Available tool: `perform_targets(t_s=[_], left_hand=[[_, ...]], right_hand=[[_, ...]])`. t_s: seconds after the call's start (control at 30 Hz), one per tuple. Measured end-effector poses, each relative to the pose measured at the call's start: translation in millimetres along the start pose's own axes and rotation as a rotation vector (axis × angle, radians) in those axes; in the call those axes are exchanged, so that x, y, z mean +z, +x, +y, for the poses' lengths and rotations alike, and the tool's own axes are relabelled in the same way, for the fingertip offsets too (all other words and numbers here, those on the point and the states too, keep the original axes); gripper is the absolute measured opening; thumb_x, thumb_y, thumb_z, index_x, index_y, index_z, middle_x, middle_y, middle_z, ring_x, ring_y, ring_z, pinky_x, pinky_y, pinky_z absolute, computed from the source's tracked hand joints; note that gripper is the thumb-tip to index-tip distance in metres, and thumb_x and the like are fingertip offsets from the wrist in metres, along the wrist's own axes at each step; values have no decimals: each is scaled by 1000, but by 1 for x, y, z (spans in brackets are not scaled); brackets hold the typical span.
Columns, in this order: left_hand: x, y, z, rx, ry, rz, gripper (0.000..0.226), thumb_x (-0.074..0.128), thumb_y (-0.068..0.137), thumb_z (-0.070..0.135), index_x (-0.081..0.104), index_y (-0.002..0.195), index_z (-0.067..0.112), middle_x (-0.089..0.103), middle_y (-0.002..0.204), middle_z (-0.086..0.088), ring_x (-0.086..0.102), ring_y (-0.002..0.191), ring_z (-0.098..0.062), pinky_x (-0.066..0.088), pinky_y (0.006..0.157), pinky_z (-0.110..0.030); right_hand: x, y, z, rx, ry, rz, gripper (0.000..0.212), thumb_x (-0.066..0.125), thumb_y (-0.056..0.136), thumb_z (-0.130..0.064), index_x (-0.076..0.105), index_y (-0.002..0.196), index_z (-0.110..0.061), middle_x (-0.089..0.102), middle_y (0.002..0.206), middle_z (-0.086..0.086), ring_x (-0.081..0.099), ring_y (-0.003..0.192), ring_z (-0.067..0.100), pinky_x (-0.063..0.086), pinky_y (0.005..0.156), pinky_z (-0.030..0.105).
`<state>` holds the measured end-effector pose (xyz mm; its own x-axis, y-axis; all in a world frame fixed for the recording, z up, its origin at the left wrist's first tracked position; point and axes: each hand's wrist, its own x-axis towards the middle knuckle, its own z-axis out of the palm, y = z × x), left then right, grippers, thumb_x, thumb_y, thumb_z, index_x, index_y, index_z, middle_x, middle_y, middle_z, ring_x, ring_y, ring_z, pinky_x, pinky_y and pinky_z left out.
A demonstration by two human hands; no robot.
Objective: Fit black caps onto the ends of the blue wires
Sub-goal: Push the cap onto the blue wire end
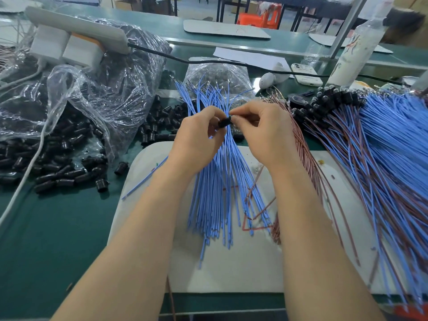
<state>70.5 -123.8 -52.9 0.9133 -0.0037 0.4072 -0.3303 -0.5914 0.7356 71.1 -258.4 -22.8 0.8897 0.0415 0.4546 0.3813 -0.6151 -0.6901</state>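
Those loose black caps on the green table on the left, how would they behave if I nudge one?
Probably light: the black caps look small and hollow. Likely to roll, since they seem tubular and many lie on their sides on the green table. One cap near the white mat stands on its wider end and may stay put.

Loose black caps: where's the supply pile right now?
In the head view the loose black caps lie on the left, spilling from a clear plastic bag onto the green bench, just left of the white mat.
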Motion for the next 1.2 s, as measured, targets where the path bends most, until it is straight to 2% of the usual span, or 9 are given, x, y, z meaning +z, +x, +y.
perform_targets(t_s=[0.07, 0.13, 0.23, 0.33, 0.47, 0.63, 0.77, 0.93, 1.2], left_hand=[[-2, 1, 1, -1, -25, -59, 16, 63, 87, 12, 68, 102, 16, 66, 83, 2, 54, 66, -4, 43, 68, -15], [-4, 2, 1, -15, -44, -82, 16, 64, 88, 16, 69, 103, 17, 70, 88, -2, 61, 77, -15, 47, 73, -22], [-4, 2, 0, -26, -50, -73, 16, 63, 90, 16, 69, 104, 16, 70, 90, -3, 60, 79, -19, 44, 72, -19], [-2, 1, 1, -15, -31, -61, 16, 62, 90, 15, 70, 104, 14, 70, 88, -3, 59, 75, -16, 44, 71, -19], [-2, 0, 0, -7, -24, -51, 18, 63, 90, 16, 70, 105, 12, 66, 83, 4, 51, 64, 0, 39, 65, -5], [0, 2, -1, -9, -23, -70, 16, 61, 91, 15, 68, 105, 14, 67, 85, 4, 51, 65, -1, 38, 63, -4], [4, 3, -3, -6, 36, -93, 18, 59, 91, 14, 67, 107, 17, 58, 74, 13, 49, 59, 4, 36, 59, -2], [1, 3, -5, -46, -59, 23, 16, 58, 90, 7, 65, 103, 14, 65, 86, 8, 63, 86, -10, 46, 81, -12], [-1, 3, -3, -49, -230, 84, 20, 57, 88, -3, 63, 103, 9, 68, 96, 0, 65, 93, -10, 49, 90, -20]], right_hand=[[-1, 1, 6, 42, 55, -10, 13, 66, 86, -10, 75, 95, -14, 70, 82, -3, 63, 74, 5, 50, 78, 19], [-1, 2, 11, 67, 106, -24, 13, 66, 87, -9, 74, 95, -15, 69, 79, -6, 63, 73, 4, 51, 77, 19], [-1, 2, 16, 103, 215, -59, 17, 66, 86, -6, 71, 89, -22, 68, 76, -10, 66, 74, 6, 56, 81, 27], [0, 3, 19, 114, 269, -82, 20, 66, 86, -5, 70, 86, -25, 69, 76, -7, 68, 73, 8, 57, 80, 29], [1, 3, 22, 118, 256, -83, 17, 68, 85, -7, 71, 88, -23, 69, 74, -8, 66, 69, 5, 57, 75, 24], [4, 2, 20, 172, 306, -70, 17, 66, 86, -5, 71, 87, -22, 70, 77, -6, 66, 71, 3, 56, 74, 22], [11, 2, 17, 209, 266, -18, 14, 64, 88, -8, 71, 99, -12, 70, 87, -1, 68, 86, 14, 55, 87, 36], [8, 0, 14, 179, 234, 88, 5, 60, 93, -18, 63, 89, -19, 66, 79, 0, 62, 76, 15, 53, 83, 43], [8, -4, 1, 125, 260, 4, 7, 60, 92, -19, 59, 85, -21, 66, 77, 4, 66, 78, 23, 53, 80, 48]])
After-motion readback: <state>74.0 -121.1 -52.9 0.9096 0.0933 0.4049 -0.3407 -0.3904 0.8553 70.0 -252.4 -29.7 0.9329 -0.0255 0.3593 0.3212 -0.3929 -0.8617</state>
